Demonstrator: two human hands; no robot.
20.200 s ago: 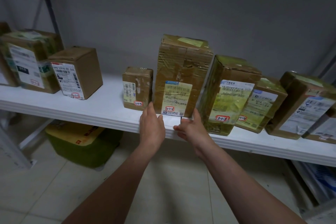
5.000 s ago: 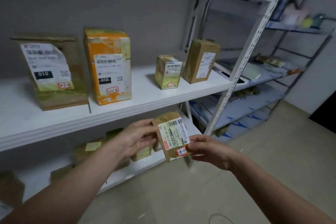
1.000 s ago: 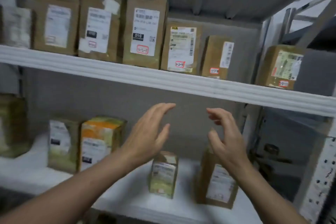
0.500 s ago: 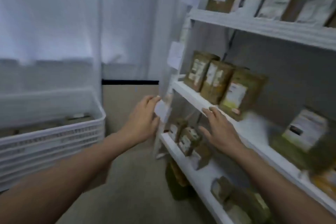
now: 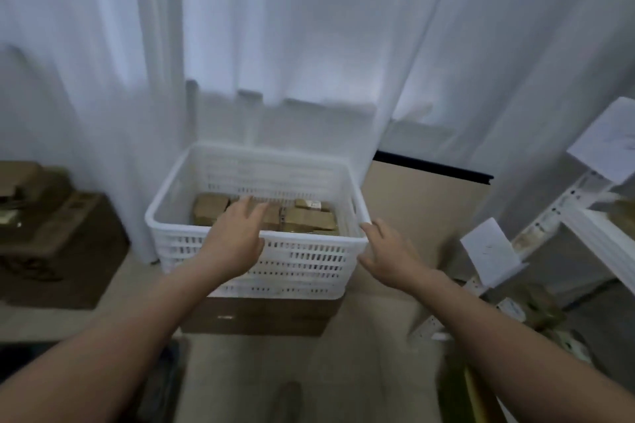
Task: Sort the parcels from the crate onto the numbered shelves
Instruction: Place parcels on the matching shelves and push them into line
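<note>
A white slotted plastic crate [image 5: 302,257] stands in front of me on a flat cardboard box [image 5: 261,316]. Several brown cardboard parcels [image 5: 309,218] lie inside it. My left hand [image 5: 237,233] reaches over the crate's near rim with fingers spread above the parcels, holding nothing. My right hand [image 5: 385,251] hovers empty by the crate's near right corner, fingers loosely extended. The white shelving [image 5: 591,216] shows at the right edge, with a parcel just in view on it.
White curtains [image 5: 309,45] hang behind the crate. Brown cartons [image 5: 51,233] are stacked on the floor at left. Paper sheets [image 5: 488,251] hang from the shelf upright at right, and more parcels [image 5: 539,312] sit on a low shelf there.
My view swung left from the shelves to the crate. Both hands, empty since the small parcel went onto a shelf, now reach toward the crate, the left one over its rim.
</note>
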